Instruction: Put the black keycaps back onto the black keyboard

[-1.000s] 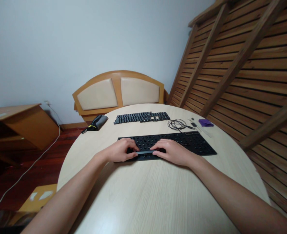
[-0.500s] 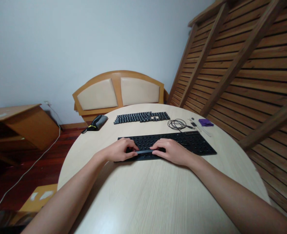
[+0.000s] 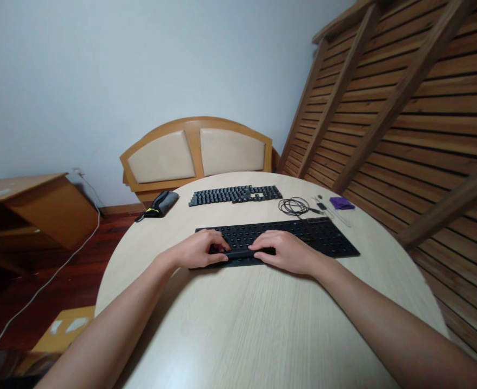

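The long dark key bar lies between the 2 hands, over the near edge of the keyboard base, left of that edge's middle; whether it is seated or just above the base, I cannot tell. Its long axis runs left to right, roughly parallel to that near edge, with 1 end at each hand, so neither hand is clearly nearer. The left hand, by the base's near left corner, has its thumb and fingertips nearly closed about the left end; the right hand has a similar narrow pinch on the right end. Beyond the base, a coiled cable lies off its far edge, and a block of keycaps stretches along the far edge of the table. A purple cloth sits toward the table's far right edge.
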### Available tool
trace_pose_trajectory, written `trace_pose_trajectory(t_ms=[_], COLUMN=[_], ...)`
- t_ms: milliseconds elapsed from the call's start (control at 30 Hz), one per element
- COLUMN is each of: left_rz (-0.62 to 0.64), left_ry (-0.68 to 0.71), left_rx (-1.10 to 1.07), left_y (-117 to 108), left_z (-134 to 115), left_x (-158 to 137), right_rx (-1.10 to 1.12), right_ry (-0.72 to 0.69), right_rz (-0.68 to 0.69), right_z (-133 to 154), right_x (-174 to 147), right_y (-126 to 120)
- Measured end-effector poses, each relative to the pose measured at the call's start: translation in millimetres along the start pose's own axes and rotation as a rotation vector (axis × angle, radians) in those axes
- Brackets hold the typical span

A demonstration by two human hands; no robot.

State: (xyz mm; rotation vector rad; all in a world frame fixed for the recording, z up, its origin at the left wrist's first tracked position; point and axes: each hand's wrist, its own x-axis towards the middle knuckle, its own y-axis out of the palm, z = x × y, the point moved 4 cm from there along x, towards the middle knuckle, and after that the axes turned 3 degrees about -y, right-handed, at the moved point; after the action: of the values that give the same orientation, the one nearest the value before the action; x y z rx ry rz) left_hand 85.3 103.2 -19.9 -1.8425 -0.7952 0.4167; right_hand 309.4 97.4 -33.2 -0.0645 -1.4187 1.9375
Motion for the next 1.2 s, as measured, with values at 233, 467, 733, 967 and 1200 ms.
trace_pose_trajectory(t_ms=[233, 467, 733, 967, 1200], left_rz=[0.014, 0.021, 0.026, 0.036, 0.031], left_ry=[0.022, 0.009, -0.012, -0.01, -0.003], left_rx=[-0.006, -0.009, -0.035, -0.039, -0.031], left_y=[0.8, 2.9, 1.9, 2.3, 3.3], left_z=[-0.7, 3.8, 4.2, 3.5, 4.4], left_x=[0.7, 1.2, 1.6, 2.1, 2.7], right_rx=[-0.004, -0.01, 0.007, 0.012, 0.014], right_ry=[0.0, 0.013, 0.012, 0.021, 0.038], right_rz=[0.002, 0.026, 0.03, 0.026, 0.029], right_z=[-0.7, -1.6, -3.3, -3.6, -3.8], right_x=[-1.5, -1.3, -1.9, -1.1, -1.9], right_y=[-1.2, 0.5, 1.6, 1.6, 1.5])
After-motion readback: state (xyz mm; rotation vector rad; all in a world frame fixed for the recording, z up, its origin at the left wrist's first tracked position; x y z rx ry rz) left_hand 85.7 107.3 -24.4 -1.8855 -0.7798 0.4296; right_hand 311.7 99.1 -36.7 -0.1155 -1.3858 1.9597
